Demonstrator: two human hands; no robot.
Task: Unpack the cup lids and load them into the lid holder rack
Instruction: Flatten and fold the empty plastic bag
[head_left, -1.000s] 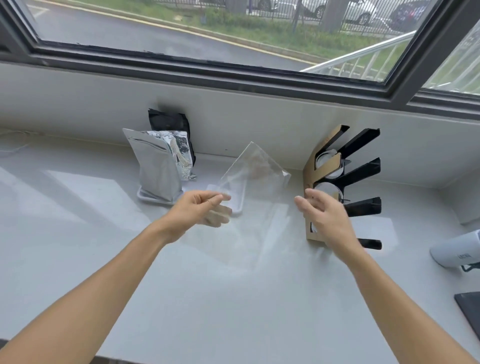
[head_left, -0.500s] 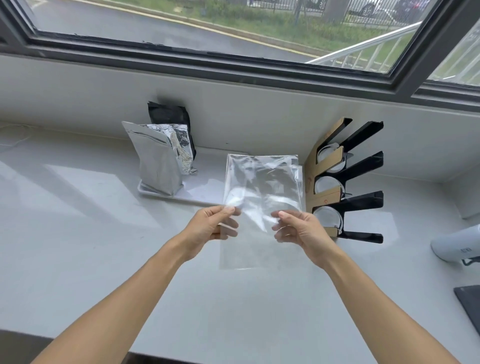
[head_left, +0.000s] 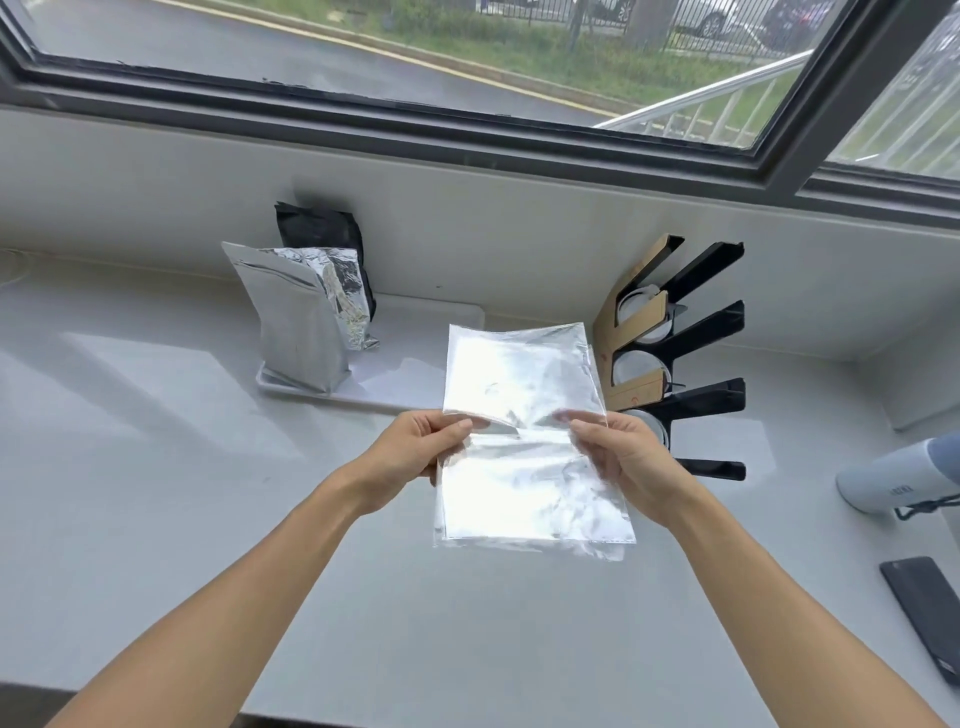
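Head view: the clear bag (head_left: 524, 441) is pinched by the left hand (head_left: 415, 452) and right hand (head_left: 623, 457); it should be folded flat and put aside.

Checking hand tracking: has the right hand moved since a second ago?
Yes. The right hand moved left, away from the black-and-cardboard lid holder rack, and now pinches the clear plastic bag opposite the left hand.

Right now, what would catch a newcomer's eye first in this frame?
The clear plastic bag held up mid-frame, pinched at its edges by the left hand and right hand, glaring with window light. Right behind it, by the wall, stands the black lid holder rack with lids in its slots. To the left, a silver foil pouch stands on a white tray.
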